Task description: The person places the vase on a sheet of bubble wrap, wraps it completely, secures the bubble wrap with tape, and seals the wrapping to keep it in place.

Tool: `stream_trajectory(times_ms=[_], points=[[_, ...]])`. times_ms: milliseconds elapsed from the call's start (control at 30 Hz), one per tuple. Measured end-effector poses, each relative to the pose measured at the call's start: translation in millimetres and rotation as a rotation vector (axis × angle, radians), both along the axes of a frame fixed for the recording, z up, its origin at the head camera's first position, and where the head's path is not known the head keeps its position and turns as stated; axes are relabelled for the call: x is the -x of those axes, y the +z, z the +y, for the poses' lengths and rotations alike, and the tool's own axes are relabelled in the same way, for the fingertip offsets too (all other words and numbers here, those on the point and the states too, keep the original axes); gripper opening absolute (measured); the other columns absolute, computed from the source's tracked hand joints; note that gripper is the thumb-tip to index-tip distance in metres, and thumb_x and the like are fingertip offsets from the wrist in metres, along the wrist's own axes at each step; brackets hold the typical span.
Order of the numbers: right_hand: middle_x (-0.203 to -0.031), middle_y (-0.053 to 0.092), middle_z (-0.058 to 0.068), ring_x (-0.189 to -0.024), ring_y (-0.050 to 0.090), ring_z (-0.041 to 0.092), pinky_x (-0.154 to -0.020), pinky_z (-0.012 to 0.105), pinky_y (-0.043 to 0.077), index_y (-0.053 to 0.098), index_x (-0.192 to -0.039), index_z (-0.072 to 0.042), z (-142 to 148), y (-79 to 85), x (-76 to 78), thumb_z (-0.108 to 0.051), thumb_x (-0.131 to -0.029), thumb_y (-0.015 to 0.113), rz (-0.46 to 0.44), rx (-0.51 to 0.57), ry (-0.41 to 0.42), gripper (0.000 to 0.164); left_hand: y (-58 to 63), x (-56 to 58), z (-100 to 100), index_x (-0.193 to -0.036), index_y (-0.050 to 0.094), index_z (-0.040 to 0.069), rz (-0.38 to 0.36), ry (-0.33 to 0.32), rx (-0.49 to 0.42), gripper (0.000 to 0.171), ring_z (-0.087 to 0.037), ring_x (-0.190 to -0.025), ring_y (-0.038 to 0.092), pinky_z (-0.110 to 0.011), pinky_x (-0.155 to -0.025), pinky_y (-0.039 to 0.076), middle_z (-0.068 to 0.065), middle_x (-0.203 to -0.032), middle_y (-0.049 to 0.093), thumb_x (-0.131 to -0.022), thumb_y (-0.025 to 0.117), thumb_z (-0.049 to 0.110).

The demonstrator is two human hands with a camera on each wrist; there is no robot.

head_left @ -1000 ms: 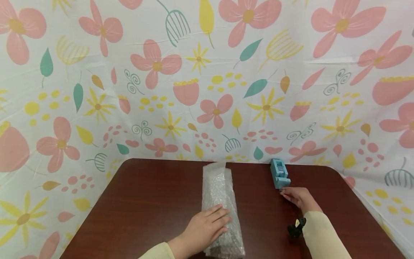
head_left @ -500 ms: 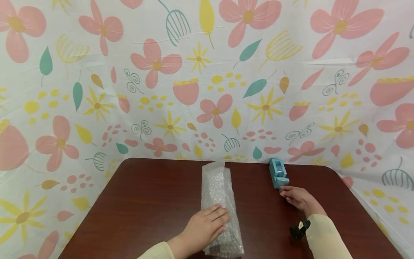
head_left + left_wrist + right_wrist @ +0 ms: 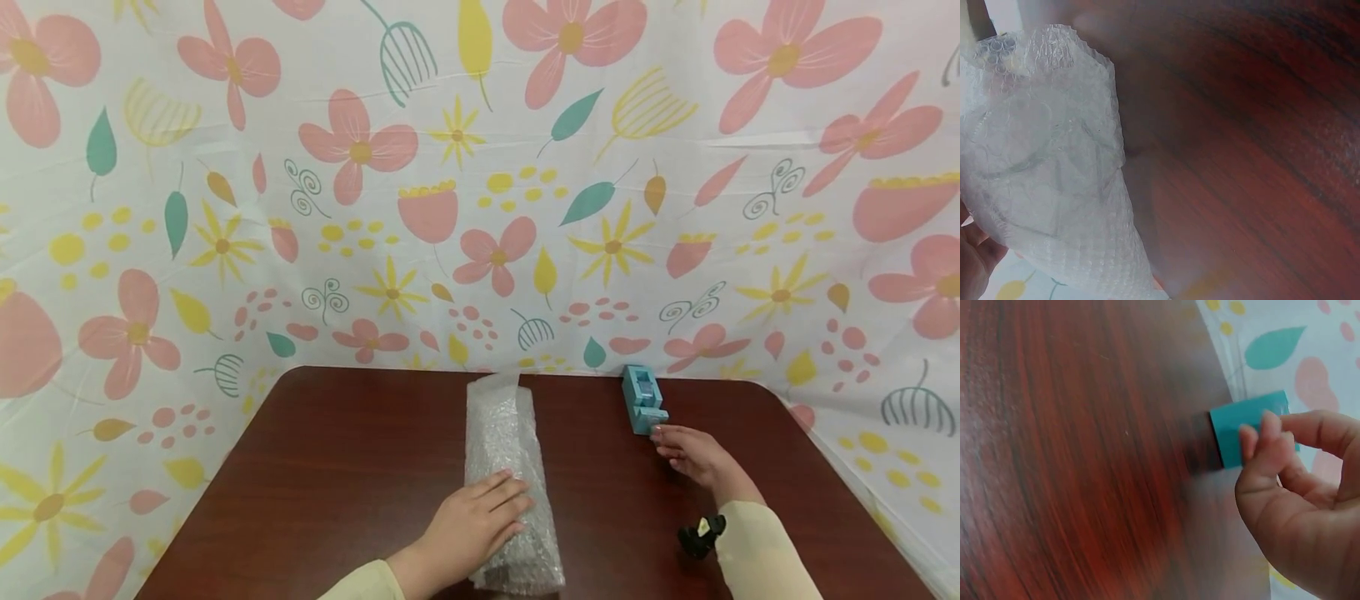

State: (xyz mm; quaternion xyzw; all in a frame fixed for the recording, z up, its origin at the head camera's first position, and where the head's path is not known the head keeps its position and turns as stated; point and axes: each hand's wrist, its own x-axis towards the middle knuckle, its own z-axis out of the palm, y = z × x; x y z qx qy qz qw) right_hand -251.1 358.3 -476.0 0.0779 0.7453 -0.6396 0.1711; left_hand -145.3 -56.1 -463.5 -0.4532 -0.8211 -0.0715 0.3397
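A long package of bubble wrap (image 3: 504, 433) lies lengthwise on the table. My left hand (image 3: 476, 525) rests on its near half, fingers extended over the top. In the left wrist view the bubble wrap (image 3: 1054, 162) fills the left side, and only part of the left hand (image 3: 977, 256) shows at the edge. A light-blue tape dispenser (image 3: 643, 400) stands at the back right. Just in front of its near end is my right hand (image 3: 697, 457), thumb and fingertips pinched together on what looks like the end of clear tape; the strip itself is barely visible. The right wrist view shows the dispenser (image 3: 1235, 428) behind the fingers.
The dark reddish-brown table (image 3: 337, 475) has rounded far corners. A flower-print cloth (image 3: 480, 192) hangs along its back and sides. A small black object (image 3: 701, 536) sits at the right wrist, against the cream sleeve.
My right hand shifts slightly to the right at the dispenser's near end, with its wrist turning a little. The left hand stays on the bubble wrap. The head view drifts slightly.
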Motion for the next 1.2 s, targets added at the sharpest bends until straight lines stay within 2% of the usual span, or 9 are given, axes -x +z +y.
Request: stream_trajectory(times_ms=[100,200,267,367,533,767,967,1200], points=[[-0.086,0.066,-0.017,-0.075,0.058,0.0,-0.068,0.02,0.052,0.067,-0.123,-0.005,-8,0.2,2.5,-0.031,-0.108,0.05,-0.016,-0.023,-0.108,0.035,-0.3,-0.4,-1,-0.12,0.072,0.021,-0.007,-0.002,-0.006,0.026,-0.016,-0.121,0.07,-0.025,-0.104,0.054,0.004,-0.126,0.074,-0.097,0.069,0.033],[-0.082,0.062,-0.013,-0.069,0.053,0.002,-0.063,0.02,0.049,0.064,-0.118,-0.005,-17,0.8,4.1,-0.031,-0.108,0.049,-0.005,-0.033,-0.2,0.031,-1.4,-0.2,-1,-0.12,0.072,0.021,-0.003,0.0,-0.007,0.026,-0.016,-0.121,0.07,-0.024,-0.105,0.053,0.004,-0.126,0.074,-0.098,0.068,0.034],[-0.084,0.059,-0.012,-0.069,0.051,0.002,-0.062,0.02,0.047,0.058,-0.122,-0.001,-22,1.0,4.1,-0.027,-0.109,0.046,0.015,-0.031,-0.236,0.031,-2.6,0.1,0,-0.12,0.072,0.022,0.003,0.0,-0.009,0.026,-0.016,-0.122,0.07,-0.024,-0.105,0.053,0.005,-0.126,0.074,-0.098,0.068,0.034],[-0.089,0.056,-0.012,-0.07,0.049,0.003,-0.062,0.02,0.045,0.052,-0.125,0.0,-27,-1.0,3.8,-0.022,-0.11,0.041,0.032,-0.018,-0.255,0.029,-3.9,0.6,0,-0.119,0.072,0.022,0.008,-0.001,-0.016,0.025,-0.016,-0.122,0.07,-0.024,-0.106,0.053,0.005,-0.126,0.074,-0.1,0.065,0.035],[-0.093,0.057,-0.017,-0.071,0.047,0.003,-0.063,0.02,0.044,0.053,-0.125,-0.005,-27,-3.3,1.0,-0.022,-0.11,0.04,0.021,0.027,-0.261,0.026,-1.8,0.5,0,-0.119,0.072,0.022,0.014,0.0,-0.019,0.025,-0.016,-0.121,0.07,-0.024,-0.105,0.053,0.005,-0.125,0.074,-0.103,0.059,0.036],[-0.089,0.057,-0.013,-0.069,0.048,0.002,-0.061,0.02,0.045,0.046,-0.14,0.004,-27,-6.2,-2.3,-0.031,-0.11,0.042,-0.028,0.017,-0.275,0.046,-1.1,-1.4,0,-0.12,0.072,0.021,0.012,-0.001,-0.013,0.025,-0.016,-0.121,0.07,-0.025,-0.105,0.053,0.004,-0.126,0.074,-0.103,0.059,0.035],[-0.08,0.057,-0.012,-0.07,0.048,0.003,-0.061,0.021,0.045,0.049,-0.131,0.003,-29,-11.9,0.6,-0.038,-0.109,0.042,-0.054,0.013,-0.315,0.047,-0.6,-2.1,0,-0.121,0.071,0.021,-0.024,-0.019,-0.024,0.025,-0.016,-0.122,0.069,-0.025,-0.105,0.054,0.004,-0.127,0.073,-0.101,0.064,0.034],[-0.076,0.057,-0.01,-0.069,0.051,0.004,-0.061,0.023,0.047,0.057,-0.112,-0.004,-34,-14.7,5.8,-0.033,-0.108,0.045,-0.017,-0.018,-0.356,0.031,2.1,-1.7,1,-0.12,0.072,0.021,-0.025,-0.019,-0.023,0.025,-0.015,-0.122,0.069,-0.025,-0.105,0.054,0.004,-0.126,0.074,-0.1,0.065,0.034]])
